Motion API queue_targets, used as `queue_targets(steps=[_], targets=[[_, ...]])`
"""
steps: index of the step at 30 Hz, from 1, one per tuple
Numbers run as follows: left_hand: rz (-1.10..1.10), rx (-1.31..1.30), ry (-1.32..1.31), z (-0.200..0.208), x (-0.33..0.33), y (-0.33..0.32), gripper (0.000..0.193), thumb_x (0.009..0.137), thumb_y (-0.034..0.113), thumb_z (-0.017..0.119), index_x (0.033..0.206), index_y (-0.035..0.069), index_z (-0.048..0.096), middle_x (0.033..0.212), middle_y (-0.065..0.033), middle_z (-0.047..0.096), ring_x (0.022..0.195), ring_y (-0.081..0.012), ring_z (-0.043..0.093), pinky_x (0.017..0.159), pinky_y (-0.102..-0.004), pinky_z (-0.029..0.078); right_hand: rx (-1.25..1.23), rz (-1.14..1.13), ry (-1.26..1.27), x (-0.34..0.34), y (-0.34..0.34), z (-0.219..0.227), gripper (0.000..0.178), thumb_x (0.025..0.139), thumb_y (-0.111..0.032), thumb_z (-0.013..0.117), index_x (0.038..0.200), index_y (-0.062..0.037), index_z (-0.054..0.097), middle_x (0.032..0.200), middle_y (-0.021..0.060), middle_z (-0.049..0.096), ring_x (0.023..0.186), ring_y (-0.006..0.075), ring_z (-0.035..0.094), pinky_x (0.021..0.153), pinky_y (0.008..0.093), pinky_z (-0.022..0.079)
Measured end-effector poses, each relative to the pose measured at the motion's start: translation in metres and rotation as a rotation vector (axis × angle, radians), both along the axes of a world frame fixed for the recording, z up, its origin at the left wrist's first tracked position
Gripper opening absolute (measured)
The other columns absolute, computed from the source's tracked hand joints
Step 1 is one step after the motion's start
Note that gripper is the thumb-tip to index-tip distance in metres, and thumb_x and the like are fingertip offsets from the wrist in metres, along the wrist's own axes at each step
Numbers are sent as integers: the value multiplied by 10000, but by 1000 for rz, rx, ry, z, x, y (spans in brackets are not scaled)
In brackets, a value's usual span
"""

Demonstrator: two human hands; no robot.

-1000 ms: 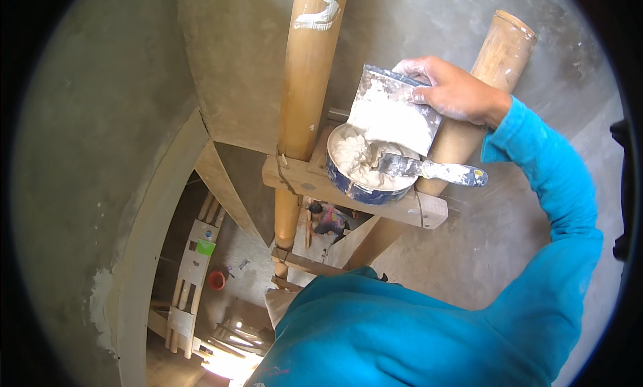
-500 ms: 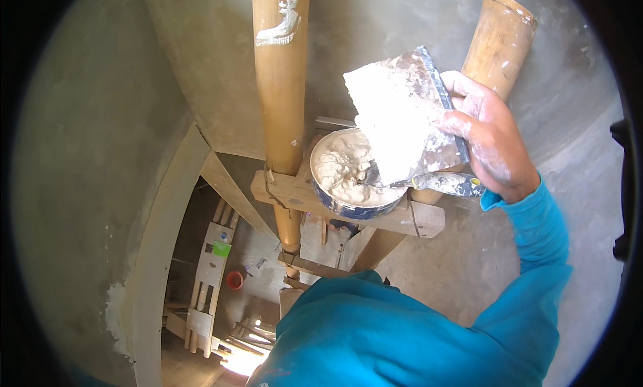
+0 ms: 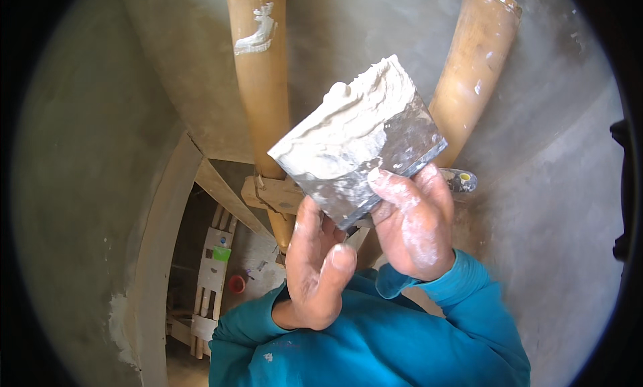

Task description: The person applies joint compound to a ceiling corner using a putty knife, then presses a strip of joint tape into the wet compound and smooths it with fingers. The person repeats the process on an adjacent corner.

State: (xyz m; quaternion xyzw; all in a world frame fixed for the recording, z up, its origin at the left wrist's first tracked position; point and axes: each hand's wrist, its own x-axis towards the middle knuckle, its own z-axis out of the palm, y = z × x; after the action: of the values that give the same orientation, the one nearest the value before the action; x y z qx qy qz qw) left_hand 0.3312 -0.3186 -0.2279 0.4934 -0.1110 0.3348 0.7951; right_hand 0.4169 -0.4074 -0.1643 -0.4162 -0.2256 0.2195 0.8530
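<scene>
Your right hand (image 3: 415, 226) is gripping the square plate (image 3: 408, 136) by its dark lower-right edge. Your thumb is pressing on the coated face; the other fingers are mostly hiding behind that edge, so you're clamping it between them. Plate is sitting centre view, in front of your chest, tilting with one corner pointing up. White paste (image 3: 348, 126) is covering its upper-left half, bunching into a thick ridge along the top edge; the grey part by your thumb is showing only thin smears.

Your left hand (image 3: 315, 273) is grasping nothing: fingers extending upward, thumb standing apart. Fingertips are reaching just beside the plate's lower-left edge; can't tell if they're touching it. White residue is coating your right thumb and palm side.

Behind the plate, two bamboo poles are standing, the left pole (image 3: 264, 106) carrying a white smear near its top, the right pole (image 3: 479, 65) leaning. A wooden crosspiece (image 3: 271, 194) is running by the left pole. A dark, paste-spotted handle (image 3: 461, 180) is poking out right of your right hand. Well below, a red container (image 3: 236, 284) is sitting on the floor.
</scene>
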Motion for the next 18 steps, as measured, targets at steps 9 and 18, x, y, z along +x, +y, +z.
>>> queue_targets(steps=[9,18], targets=[[12,-409,126,8,7,19,421,1104,177,448,1487,6,413,1375,-171,619,1217,-292,660,1068,-465,529,-184,23,-262,14,-13,3,434,950,14,701,1336,53,506,1167,107,650,1078,135,615,964,322,524],[82,-366,70,-3,-32,90,368,1083,161,485,1379,-56,517,1335,-206,631,1149,-270,682,970,-427,616,-1167,-263,-1722,69,-69,36,355,754,-80,795,1079,-30,662,1021,110,645,953,278,640,762,367,526]])
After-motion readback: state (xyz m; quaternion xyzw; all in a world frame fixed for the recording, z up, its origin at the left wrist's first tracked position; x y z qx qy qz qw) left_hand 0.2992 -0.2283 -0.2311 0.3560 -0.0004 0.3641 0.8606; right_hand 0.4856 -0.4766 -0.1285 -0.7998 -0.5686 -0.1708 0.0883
